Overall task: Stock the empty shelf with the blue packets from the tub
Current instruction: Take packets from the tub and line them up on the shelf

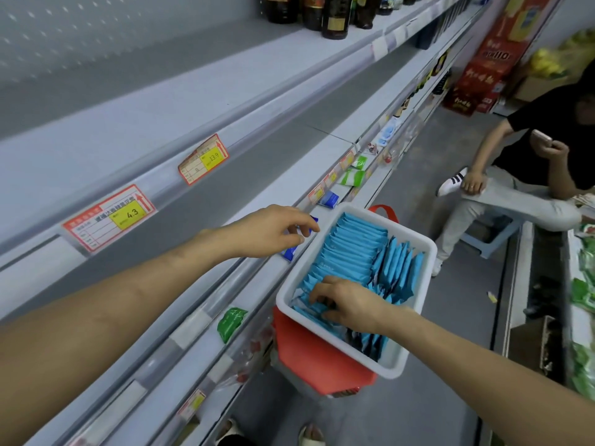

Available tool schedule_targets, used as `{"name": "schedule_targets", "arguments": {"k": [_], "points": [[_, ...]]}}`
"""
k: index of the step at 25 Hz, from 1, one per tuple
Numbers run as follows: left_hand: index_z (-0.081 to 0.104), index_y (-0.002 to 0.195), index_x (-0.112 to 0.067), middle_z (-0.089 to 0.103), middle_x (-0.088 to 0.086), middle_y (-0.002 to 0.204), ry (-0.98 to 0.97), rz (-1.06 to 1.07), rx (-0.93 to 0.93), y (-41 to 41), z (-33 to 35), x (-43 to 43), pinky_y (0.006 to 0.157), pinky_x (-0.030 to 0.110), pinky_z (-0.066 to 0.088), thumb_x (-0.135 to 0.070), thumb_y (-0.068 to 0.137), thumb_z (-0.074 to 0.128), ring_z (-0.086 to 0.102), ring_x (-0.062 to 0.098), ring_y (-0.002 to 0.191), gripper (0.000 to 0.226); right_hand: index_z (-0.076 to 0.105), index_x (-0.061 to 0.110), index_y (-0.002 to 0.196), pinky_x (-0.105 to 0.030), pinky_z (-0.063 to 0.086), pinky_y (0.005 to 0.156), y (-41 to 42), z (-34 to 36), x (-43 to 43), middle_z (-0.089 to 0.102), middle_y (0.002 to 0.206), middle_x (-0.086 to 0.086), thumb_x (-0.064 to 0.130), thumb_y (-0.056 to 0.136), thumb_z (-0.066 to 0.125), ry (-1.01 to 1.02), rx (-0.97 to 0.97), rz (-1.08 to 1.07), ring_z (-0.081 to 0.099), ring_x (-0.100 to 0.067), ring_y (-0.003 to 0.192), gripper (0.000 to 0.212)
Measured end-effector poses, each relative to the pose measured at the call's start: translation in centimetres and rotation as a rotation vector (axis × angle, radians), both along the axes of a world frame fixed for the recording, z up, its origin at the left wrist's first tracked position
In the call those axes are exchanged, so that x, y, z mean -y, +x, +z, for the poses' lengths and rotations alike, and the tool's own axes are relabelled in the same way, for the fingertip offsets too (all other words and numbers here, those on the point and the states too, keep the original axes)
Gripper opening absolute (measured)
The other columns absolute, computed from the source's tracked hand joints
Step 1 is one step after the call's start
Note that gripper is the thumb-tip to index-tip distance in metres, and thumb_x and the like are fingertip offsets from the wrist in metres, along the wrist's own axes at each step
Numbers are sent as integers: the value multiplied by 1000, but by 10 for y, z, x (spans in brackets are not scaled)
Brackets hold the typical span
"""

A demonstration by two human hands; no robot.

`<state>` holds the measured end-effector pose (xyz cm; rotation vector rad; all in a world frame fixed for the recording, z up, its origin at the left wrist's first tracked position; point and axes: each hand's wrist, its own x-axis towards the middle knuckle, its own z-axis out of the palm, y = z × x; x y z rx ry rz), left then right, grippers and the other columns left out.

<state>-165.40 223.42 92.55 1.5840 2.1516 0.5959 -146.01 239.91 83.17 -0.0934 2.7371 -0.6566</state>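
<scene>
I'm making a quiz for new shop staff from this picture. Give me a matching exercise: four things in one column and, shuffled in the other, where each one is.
Things
1. left hand
2. right hand
3. green packet
4. dark bottles

Places
a. on the highest shelf in view
b. in the white tub, gripping light blue packets
c. on a lower shelf, left of the red basket
d. over the middle shelf, holding a dark blue packet

Pairs: 1-d, 2-b, 3-c, 4-a
</scene>
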Motion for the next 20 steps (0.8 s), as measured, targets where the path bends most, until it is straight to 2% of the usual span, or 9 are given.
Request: {"name": "schedule_targets", "arguments": {"k": [3, 6, 9, 14, 20], "points": [[63, 132, -37, 62, -23, 112, -14, -5, 14, 0, -4, 2, 88, 19, 49, -21, 99, 58, 60, -1, 104, 37, 61, 29, 122, -33, 49, 92, 1, -3, 4, 53, 119, 4, 17, 90, 71, -7, 33, 28, 57, -16, 102, 36], [63, 133, -36, 61, -24, 112, -6, 2, 28, 0, -6, 3, 88, 17, 47, -22, 101, 58, 59, -2, 104, 36, 63, 31, 121, -37, 50, 92, -3, -6, 8, 61, 116, 2, 17, 89, 69, 25, 42, 59, 59, -18, 102, 35], [63, 132, -35, 62, -21, 113, -6, -2, 35, 3, -7, 6, 89, 21, 49, -22, 101, 58, 60, 0, 105, 34, 62, 29, 120, -39, 51, 88, -9, -5, 12, 66, 110, 0, 14, 90, 64, 83, 59, 91, 60, -21, 98, 33], [63, 133, -35, 62, -20, 115, -7, -5, 32, 6, -8, 11, 90, 23, 51, -24, 102, 58, 59, -1, 105, 33, 57, 31, 128, -49, 55, 86, -12, -2, 20, 67, 113, -3, 12, 91, 55, 174, 56, 116, 63, -29, 100, 42], [64, 130, -36, 64, -17, 115, -8, 1, 24, 1, -11, 16, 89, 23, 51, -21, 100, 59, 61, 1, 105, 35, 63, 34, 121, -37, 53, 89, -14, 30, -8, 69, 116, 6, 12, 84, 63, 55, 31, -26, 63, -18, 101, 44]]}}
